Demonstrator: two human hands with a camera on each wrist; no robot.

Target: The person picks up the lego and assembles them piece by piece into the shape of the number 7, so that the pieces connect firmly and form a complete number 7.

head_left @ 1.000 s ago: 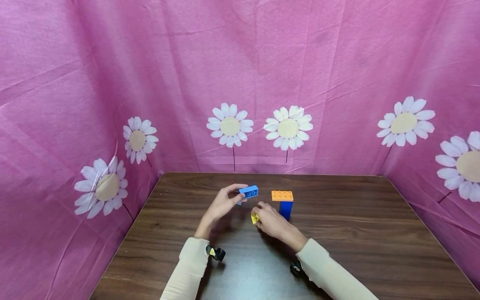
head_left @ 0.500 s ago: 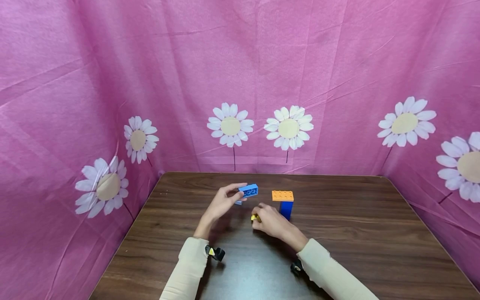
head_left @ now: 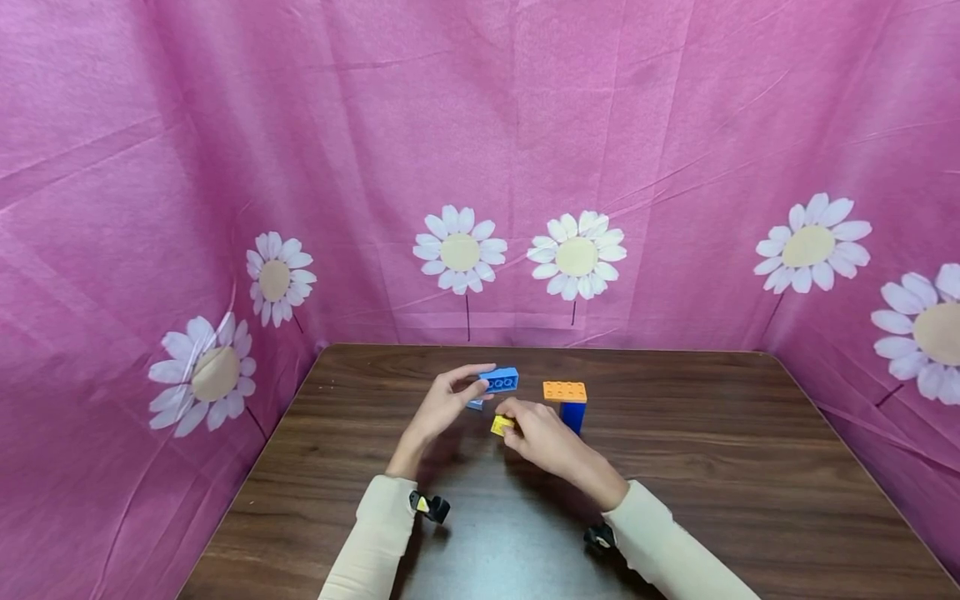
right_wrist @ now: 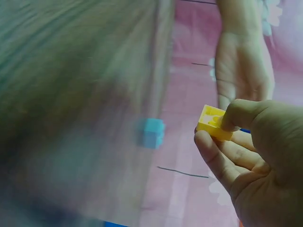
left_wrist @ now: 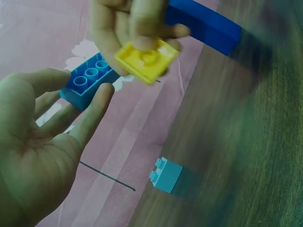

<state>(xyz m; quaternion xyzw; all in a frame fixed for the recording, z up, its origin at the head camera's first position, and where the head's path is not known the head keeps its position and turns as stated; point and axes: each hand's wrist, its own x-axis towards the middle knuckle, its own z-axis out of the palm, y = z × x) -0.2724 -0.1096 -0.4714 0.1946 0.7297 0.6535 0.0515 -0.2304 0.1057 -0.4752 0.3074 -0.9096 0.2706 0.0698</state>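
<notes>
My left hand [head_left: 441, 408] pinches a blue toy brick [head_left: 501, 381] between thumb and fingers, above the table. Its hollow underside with round tubes faces me, and shows again in the left wrist view on the blue brick [left_wrist: 87, 81]. Close by on the right, my right hand [head_left: 543, 433] pinches a small yellow brick [head_left: 500, 426]. In the right wrist view the thumb presses into the open side of the yellow brick [right_wrist: 210, 123]. A light blue brick [left_wrist: 166, 175] lies on the table beneath, partly hidden by my left hand in the head view.
An orange brick [head_left: 565, 391] lies flat on top of an upright dark blue stack [head_left: 573, 417], just beyond my right hand. The brown wooden table [head_left: 712, 483] ends at a pink curtain [head_left: 510, 125] printed with daisies.
My right hand has moved left and slightly up, bringing the yellow brick nearer my left hand and turning it. The left hand with the blue brick has barely shifted, the brick tilting slightly.
</notes>
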